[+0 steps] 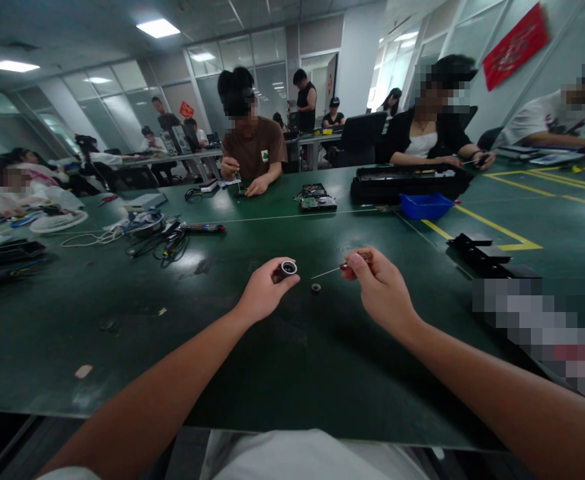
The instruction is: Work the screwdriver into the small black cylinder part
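Note:
My left hand [267,290] is closed around a small dark cylindrical part [288,268], its round open end with a pale rim facing up and toward me. In my right hand [380,283] is a screwdriver [328,273], gripped by its reddish handle, with the thin metal shaft pointing left toward the cylindrical part. The tip and the part are a short way apart. Below the shaft, a small round dark piece [315,288] lies on the green table [272,373] between my hands.
Cables [170,243] and a pen-like tool [205,228] lie at the left. Circuit boards [317,199] are farther back. A blue bin [426,207], a long black housing [407,183] and black brackets [487,257] occupy the right. People sit across the table.

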`<act>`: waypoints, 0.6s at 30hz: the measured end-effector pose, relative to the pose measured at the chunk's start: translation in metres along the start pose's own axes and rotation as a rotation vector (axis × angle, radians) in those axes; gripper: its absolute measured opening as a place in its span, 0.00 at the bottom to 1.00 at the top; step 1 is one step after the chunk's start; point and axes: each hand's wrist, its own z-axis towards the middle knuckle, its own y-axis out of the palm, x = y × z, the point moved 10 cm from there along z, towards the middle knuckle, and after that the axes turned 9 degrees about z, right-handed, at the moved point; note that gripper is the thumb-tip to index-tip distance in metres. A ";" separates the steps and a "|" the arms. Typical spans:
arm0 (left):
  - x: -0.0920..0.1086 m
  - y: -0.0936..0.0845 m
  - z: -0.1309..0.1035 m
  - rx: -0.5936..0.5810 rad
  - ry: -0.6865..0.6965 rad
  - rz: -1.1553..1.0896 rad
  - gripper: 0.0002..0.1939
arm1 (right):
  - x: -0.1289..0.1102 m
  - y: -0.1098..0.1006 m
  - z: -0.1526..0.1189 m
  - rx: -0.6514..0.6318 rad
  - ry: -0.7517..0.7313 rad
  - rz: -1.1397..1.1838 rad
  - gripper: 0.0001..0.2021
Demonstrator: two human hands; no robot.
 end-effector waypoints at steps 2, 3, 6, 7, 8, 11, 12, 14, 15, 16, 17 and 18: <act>-0.005 -0.001 0.002 0.021 -0.029 -0.093 0.19 | 0.002 -0.001 0.000 0.008 0.000 0.019 0.15; -0.008 -0.001 0.002 0.026 -0.045 -0.145 0.20 | 0.003 -0.002 0.000 0.017 -0.005 0.032 0.15; -0.014 -0.001 0.002 0.031 -0.092 -0.268 0.20 | 0.001 -0.006 -0.001 0.047 -0.034 0.068 0.14; -0.014 -0.002 0.002 0.025 -0.105 -0.271 0.19 | -0.001 -0.007 -0.001 0.053 -0.044 0.074 0.14; -0.013 -0.002 0.001 0.014 -0.114 -0.242 0.17 | -0.003 -0.007 -0.001 0.055 -0.050 0.076 0.14; -0.002 -0.003 0.000 -0.039 -0.103 0.013 0.13 | -0.012 -0.011 -0.003 0.076 -0.065 0.080 0.13; 0.003 -0.001 0.000 -0.067 -0.086 0.115 0.13 | -0.014 -0.013 -0.004 0.086 -0.074 0.080 0.13; 0.014 0.007 0.002 -0.142 -0.037 0.277 0.13 | -0.019 -0.015 -0.005 0.096 -0.097 0.082 0.12; 0.018 0.014 0.003 -0.188 -0.011 0.336 0.12 | -0.020 -0.015 -0.005 0.097 -0.106 0.085 0.12; 0.021 0.022 0.004 -0.238 0.015 0.388 0.10 | -0.021 -0.015 -0.005 0.095 -0.110 0.089 0.12; 0.023 0.031 0.005 -0.288 0.041 0.436 0.08 | -0.021 -0.015 -0.004 0.091 -0.111 0.094 0.12; 0.024 0.039 0.007 -0.331 0.066 0.486 0.07 | -0.021 -0.015 -0.004 0.089 -0.111 0.096 0.12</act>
